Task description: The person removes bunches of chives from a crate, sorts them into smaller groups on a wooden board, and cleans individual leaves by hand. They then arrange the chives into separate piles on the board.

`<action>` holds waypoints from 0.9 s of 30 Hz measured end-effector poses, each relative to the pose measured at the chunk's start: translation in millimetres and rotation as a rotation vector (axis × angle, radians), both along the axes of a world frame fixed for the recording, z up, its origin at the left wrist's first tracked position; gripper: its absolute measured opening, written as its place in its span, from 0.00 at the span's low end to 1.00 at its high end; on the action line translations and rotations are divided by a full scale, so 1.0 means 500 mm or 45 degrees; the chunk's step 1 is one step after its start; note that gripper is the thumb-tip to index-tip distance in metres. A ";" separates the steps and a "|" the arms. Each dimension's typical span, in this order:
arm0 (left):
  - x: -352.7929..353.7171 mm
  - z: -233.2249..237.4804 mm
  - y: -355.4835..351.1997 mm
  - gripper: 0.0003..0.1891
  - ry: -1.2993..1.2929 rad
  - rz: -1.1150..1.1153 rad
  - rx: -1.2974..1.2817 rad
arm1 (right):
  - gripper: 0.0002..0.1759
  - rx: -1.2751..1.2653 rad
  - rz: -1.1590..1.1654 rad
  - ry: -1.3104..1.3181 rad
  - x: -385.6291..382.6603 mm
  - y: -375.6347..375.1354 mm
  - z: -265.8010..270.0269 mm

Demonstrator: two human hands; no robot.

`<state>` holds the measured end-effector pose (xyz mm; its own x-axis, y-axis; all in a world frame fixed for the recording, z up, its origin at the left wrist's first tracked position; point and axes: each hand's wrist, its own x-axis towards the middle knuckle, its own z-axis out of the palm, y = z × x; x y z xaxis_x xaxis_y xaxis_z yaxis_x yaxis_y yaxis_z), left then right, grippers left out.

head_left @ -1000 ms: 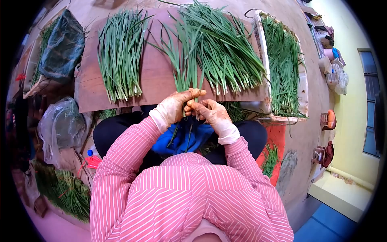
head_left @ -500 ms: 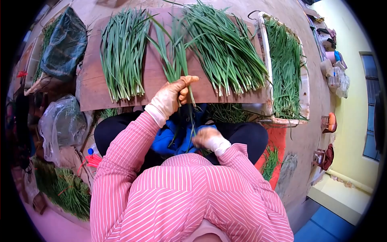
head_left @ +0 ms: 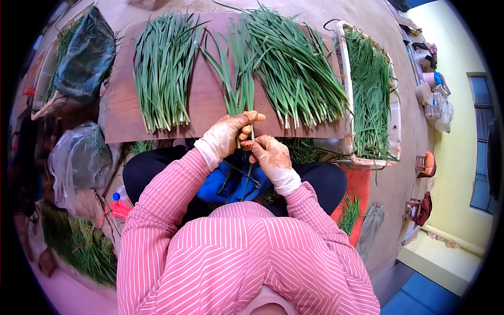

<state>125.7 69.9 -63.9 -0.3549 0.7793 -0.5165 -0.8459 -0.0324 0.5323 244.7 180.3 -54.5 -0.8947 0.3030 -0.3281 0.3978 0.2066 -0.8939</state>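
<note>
right hand brought back up to the stem ends

a small bunch of green stalks (head_left: 239,94) is gripped in the left hand (head_left: 233,134), the fingers closed around it near the lower ends, with the leaves spread upward over the board (head_left: 202,113). the right hand (head_left: 270,157) was seen half a second ago as a blur, lowered over the lap and well apart from the bunch; now it has been raised again, and its fingertips are set close together at the stem ends, just below the left hand. whether a strand is pinched there cannot be told for sure.

the bunch has been kept in the left grip throughout, so it may be judged that the same handful is being worked at its lower ends, stroke by stroke, and that it is not yet finished with. thin loose strands are seen hanging below the hands, over the blue cloth (head_left: 210,189) in the lap.

the bunch is held between the left-hand pile (head_left: 163,73) and the right-hand pile (head_left: 294,73), both laid on the board and seemingly undisturbed since the earlier views.
</note>
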 end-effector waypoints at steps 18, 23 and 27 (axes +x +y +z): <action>-0.003 -0.009 -0.001 0.20 0.025 0.057 0.031 | 0.16 -0.503 -0.147 -0.135 -0.017 0.003 0.024; -0.003 -0.014 -0.002 0.19 0.096 0.095 0.027 | 0.18 -0.746 -0.188 -0.099 -0.004 0.022 -0.010; 0.018 -0.027 0.003 0.18 0.172 0.097 -0.105 | 0.23 -0.705 -0.222 -0.158 0.017 0.024 -0.042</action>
<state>134.6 71.4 -77.5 -0.4817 0.7042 -0.5216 -0.7635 -0.0451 0.6443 253.2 192.2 -75.4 -0.7919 0.1957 -0.5785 0.4926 -0.3551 -0.7945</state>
